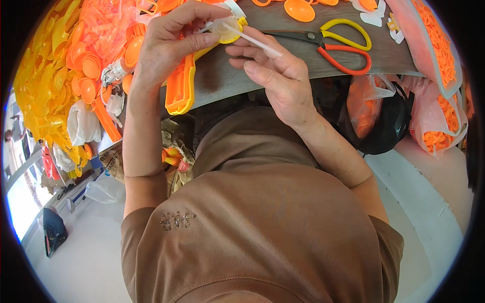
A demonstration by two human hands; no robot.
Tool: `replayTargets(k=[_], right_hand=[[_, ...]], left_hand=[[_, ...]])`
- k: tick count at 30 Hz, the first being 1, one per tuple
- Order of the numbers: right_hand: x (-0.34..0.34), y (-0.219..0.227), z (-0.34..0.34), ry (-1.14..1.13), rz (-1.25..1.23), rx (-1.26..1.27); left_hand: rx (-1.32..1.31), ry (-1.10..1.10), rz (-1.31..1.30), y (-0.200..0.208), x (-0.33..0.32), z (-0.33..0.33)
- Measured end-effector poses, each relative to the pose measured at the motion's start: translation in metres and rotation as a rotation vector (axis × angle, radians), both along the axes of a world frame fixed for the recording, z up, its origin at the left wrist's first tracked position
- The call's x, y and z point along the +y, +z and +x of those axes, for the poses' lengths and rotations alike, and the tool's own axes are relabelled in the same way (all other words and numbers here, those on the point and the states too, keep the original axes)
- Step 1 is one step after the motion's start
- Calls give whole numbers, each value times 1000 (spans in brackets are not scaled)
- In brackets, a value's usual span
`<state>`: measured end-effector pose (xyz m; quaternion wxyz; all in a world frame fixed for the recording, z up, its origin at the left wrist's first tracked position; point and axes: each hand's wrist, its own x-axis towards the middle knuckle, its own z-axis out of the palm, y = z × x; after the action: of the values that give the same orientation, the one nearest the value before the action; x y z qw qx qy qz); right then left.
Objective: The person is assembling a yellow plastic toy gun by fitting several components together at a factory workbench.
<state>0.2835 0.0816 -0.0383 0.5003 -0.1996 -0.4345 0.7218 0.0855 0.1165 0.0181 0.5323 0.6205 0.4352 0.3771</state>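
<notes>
My left hand (pixel 169 48) is closed, thumb and fingertips pinching a small translucent round plastic piece (pixel 222 28) with a yellow rim, held above the table edge. From that piece a thin whitish plastic strip (pixel 260 42) slants down across the index finger of my right hand (pixel 283 78). That hand is half curled, its thumb apart from its fingers, its fingertips beside the yellow rim. Under my left hand an orange and yellow plastic toy part (pixel 180 88) juts over the table edge; its far end is hidden by the hand.
Scissors (pixel 333 43) with yellow and red handles lie on the grey table (pixel 283 20). Orange plastic spoons (pixel 299 9) are at the back, with heaped yellow pieces (pixel 45 86) and orange spoons (pixel 91 65) left. Bags of orange pieces (pixel 437 45) stand right; a black bag (pixel 386 126) hangs below.
</notes>
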Motion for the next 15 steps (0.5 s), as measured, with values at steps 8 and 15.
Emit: replayTargets(k=[8,15], right_hand=[[3,4,-5,29,49,0],[6,5,-2,-3,116,-43]], left_hand=[[-596,-178,54,-35,27,9],[-768,-157,-107,0,8,21]])
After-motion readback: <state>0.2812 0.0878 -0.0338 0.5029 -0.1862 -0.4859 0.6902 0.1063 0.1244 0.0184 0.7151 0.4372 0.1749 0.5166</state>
